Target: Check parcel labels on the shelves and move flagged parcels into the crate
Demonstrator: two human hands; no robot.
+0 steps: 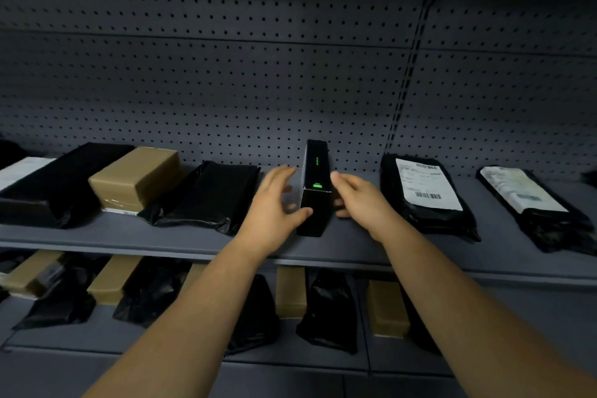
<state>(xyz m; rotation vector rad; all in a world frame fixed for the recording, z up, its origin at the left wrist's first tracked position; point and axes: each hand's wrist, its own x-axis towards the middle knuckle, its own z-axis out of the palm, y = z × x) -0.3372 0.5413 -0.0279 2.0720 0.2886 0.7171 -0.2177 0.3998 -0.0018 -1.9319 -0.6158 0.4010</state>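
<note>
While the black box [315,203] stands on edge, the left hand [270,208] and right hand [362,200] flank it, fingers loosely spread.

Just the one cam, worn on the person's head, wide-angle so the edges bowed a bit. It faced straight into the shelving and tipped slightly down. The pegboard back panel [226,74] filled the top half, and the shelf [193,239] ran across the middle, close enough for the hands to reach. The lower shelf [106,333] sat near the bottom. Both forearms were in frame from the bottom edge up, left hand [271,207] and right hand [358,197] near dead centre
</note>
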